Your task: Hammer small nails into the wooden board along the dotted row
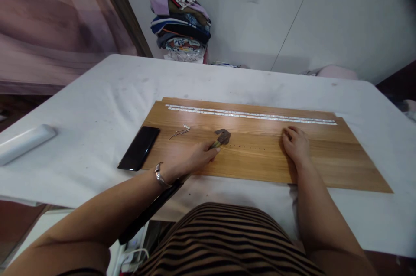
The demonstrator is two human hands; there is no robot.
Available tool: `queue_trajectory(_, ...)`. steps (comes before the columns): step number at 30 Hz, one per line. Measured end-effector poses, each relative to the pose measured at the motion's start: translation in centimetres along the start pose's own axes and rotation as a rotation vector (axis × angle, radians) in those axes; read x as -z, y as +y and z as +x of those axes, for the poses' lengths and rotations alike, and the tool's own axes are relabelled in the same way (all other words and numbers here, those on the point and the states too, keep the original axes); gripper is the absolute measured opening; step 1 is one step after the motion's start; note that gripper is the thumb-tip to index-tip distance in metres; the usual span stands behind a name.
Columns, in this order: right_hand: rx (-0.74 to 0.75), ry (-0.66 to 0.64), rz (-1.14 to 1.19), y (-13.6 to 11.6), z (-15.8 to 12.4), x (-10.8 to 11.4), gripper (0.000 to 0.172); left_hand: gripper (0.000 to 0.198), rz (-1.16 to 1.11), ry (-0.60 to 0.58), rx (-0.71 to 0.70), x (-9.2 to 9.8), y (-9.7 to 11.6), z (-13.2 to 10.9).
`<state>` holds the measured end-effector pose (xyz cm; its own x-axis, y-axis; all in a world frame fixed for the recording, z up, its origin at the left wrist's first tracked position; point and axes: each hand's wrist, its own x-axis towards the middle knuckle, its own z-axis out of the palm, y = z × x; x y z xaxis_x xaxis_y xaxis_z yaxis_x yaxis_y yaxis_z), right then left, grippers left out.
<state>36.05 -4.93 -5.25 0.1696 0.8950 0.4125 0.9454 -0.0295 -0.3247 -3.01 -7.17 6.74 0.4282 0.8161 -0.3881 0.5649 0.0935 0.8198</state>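
Note:
A long wooden board lies on a white-covered table. My left hand is closed round the handle of a hammer, whose dark head rests on the board beside a row of small dots. My right hand rests on the board to the right, fingers curled under, nothing visible in it. Two thin silvery strips run along the board's far edge. A few loose nails lie on the board's left part.
A black phone lies across the board's left end. A white oblong object sits at the table's left edge. Folded clothes are stacked against the wall behind the table. The wall bears the writing "45-50".

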Motion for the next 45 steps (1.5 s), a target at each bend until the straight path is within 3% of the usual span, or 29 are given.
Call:
queue_trajectory(16,0.003,-0.002,-0.012,-0.18,0.06,0.01,0.036,0.033,0.027,0.036,0.013,0.47,-0.13,0.19)
queue_trajectory(22,0.008,-0.009,0.0,-0.16,0.13,-0.03,0.035,0.031,0.035,-0.013,-0.021,0.08,-0.14,0.2)
queue_trajectory(45,0.01,-0.005,-0.015,-0.06,0.14,-0.11,0.033,0.03,0.029,-0.007,0.033,0.14,0.35,0.13)
